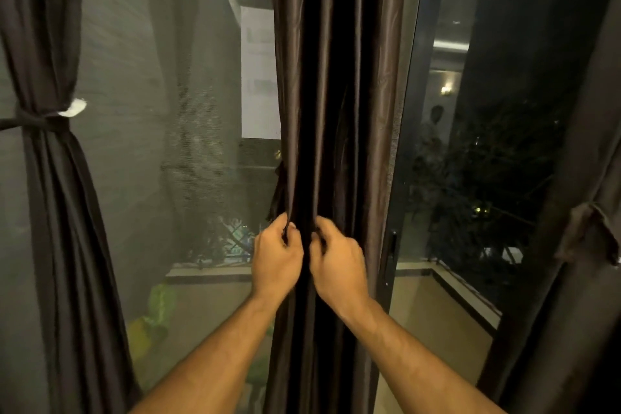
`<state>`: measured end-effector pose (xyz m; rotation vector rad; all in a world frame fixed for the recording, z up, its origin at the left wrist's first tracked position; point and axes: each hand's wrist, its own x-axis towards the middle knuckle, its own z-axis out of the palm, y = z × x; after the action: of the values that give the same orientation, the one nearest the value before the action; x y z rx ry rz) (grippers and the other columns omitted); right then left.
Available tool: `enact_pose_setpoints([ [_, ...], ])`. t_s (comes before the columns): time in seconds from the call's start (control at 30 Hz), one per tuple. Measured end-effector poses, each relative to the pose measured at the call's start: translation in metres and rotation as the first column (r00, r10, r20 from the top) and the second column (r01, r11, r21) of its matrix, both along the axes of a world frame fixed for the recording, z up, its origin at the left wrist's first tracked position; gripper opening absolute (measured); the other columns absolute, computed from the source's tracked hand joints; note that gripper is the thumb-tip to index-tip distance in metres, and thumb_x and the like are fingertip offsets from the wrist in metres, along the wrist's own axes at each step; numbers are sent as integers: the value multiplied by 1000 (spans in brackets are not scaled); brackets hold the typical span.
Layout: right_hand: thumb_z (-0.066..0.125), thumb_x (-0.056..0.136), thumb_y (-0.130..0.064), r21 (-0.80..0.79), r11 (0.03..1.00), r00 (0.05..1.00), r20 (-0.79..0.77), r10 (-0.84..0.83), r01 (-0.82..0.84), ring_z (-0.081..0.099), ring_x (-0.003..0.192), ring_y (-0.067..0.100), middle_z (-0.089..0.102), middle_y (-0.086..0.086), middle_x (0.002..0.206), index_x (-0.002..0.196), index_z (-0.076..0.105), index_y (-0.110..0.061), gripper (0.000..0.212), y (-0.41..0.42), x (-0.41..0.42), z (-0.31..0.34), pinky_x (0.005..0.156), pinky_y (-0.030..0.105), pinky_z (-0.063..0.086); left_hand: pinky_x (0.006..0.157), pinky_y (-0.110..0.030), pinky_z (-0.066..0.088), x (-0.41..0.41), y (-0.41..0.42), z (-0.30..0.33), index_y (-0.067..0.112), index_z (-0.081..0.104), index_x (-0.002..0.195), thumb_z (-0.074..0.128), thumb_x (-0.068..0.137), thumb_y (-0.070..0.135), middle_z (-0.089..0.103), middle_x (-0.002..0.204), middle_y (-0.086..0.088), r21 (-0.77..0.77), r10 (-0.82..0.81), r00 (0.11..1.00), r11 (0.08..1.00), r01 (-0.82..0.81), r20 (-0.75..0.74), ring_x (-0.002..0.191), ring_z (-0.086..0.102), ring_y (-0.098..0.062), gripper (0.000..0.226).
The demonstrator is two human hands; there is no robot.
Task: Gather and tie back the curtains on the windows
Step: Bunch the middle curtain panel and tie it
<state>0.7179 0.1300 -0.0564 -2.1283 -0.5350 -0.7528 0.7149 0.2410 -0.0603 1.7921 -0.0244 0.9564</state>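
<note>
Hands bunching the middle curtain
Left hand (275, 257) and right hand (337, 259) each pinch folds of the middle curtain (336, 94).

The middle curtain (336, 77) is dark, smooth, faintly glossy cloth beside clear window glass (487, 144).

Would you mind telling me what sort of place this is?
Probably a room in a flat, at night: dark curtains over tall sliding glass, with a balcony outside.
</note>
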Motion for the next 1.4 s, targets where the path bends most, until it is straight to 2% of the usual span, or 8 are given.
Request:
enact_pose_setpoints([
  [0.3,60,93,-22,-15,980,979,20,201,-201,69,105,4,73,-14,120,130,68,-31,39,10,-19,-3,88,28,57,75,-35,59,-14,21,14,32,70,91,57,102,25,76,81,12,-15,-93,996,996,93,-8,80,73,-6,18],
  [0.53,78,86,-22,399,886,937,150,-316,235,46,132,18,41,1,144,146,41,-15,71,-1,-17,8,106,33,48,54,-10,45,-22,27,19,32,70,93,53,101,14,70,69,21,44,-47,998,998,49,-52,59,64,4,26],
  [0.77,67,96,-20,180,982,997,50,-63,53,61,87,7,62,-12,94,100,70,-18,5,3,-18,2,75,26,48,90,-37,58,-34,16,31,29,69,122,52,104,31,75,101,15,77,-63,995,995,69,-79,96,70,-3,25],
  [0.9,64,92,-8,154,973,985,24,169,-171,62,77,10,60,-7,90,93,70,-15,10,16,-33,6,70,37,55,90,-34,56,-40,8,35,33,70,118,51,95,67,76,99,13,45,-178,979,982,184,-104,100,70,-4,45],
  [1.03,65,89,-11,143,954,965,28,261,-262,66,88,8,66,-9,97,100,76,-15,16,8,-45,9,78,38,57,84,-35,56,-40,8,36,22,68,123,51,105,42,74,99,7,92,-110,990,989,118,-93,100,70,-15,32],
  [1.2,77,85,-22,311,944,904,362,-228,113,51,121,11,51,-5,128,122,63,-17,39,-13,-60,6,101,27,45,87,-31,52,-46,10,32,22,66,129,41,109,38,73,108,8,102,-102,989,988,113,-107,106,67,-10,36],
  [1.3,83,82,-28,437,850,905,158,-394,294,41,138,22,43,5,148,145,44,-12,76,-18,-54,12,115,38,35,90,-26,52,-48,9,29,23,64,133,40,109,39,73,110,12,102,-99,991,989,108,-91,107,66,-5,37],
  [1.4,78,89,-28,416,887,980,-66,-189,199,62,116,14,66,-5,125,134,57,-21,51,-23,-46,15,104,40,52,93,-26,49,-50,7,29,24,63,136,40,109,39,72,116,11,104,-88,992,990,98,-93,112,65,-7,38],
])
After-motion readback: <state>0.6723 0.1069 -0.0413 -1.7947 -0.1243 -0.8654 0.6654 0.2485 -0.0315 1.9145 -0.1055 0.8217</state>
